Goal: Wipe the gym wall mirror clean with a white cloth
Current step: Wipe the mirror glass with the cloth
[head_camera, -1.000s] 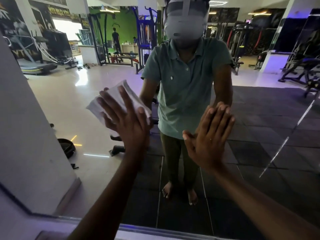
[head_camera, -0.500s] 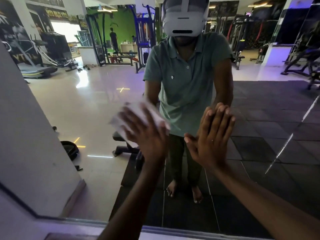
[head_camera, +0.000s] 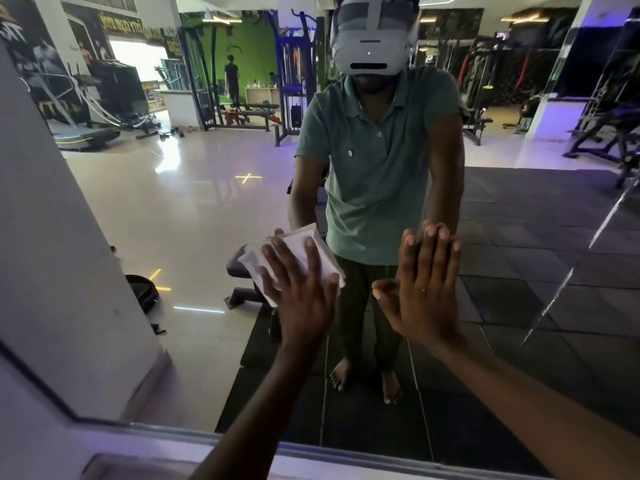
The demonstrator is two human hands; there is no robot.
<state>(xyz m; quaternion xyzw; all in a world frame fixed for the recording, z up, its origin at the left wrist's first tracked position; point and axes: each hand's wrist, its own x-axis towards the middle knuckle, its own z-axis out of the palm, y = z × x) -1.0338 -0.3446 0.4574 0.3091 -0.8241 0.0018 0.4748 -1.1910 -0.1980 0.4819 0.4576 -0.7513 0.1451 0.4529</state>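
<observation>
The wall mirror (head_camera: 180, 209) fills the view and reflects the gym and me. A folded white cloth (head_camera: 294, 252) lies flat against the glass at centre. My left hand (head_camera: 301, 292) presses it there with straight, spread fingers. Just to the right, my right hand (head_camera: 424, 289) rests flat on the bare glass, fingers straight and together, holding nothing. The lower part of the cloth is hidden under my left palm.
The mirror's lower frame ledge (head_camera: 166, 434) runs along the bottom. A white wall column (head_camera: 52, 271) borders the glass on the left. A long diagonal streak (head_camera: 571, 271) shows on the right of the mirror. Reflected gym machines stand behind me.
My left hand has slid the cloth rightward and downward across the glass, ending close to my right hand. My right hand has stayed pressed in place.
</observation>
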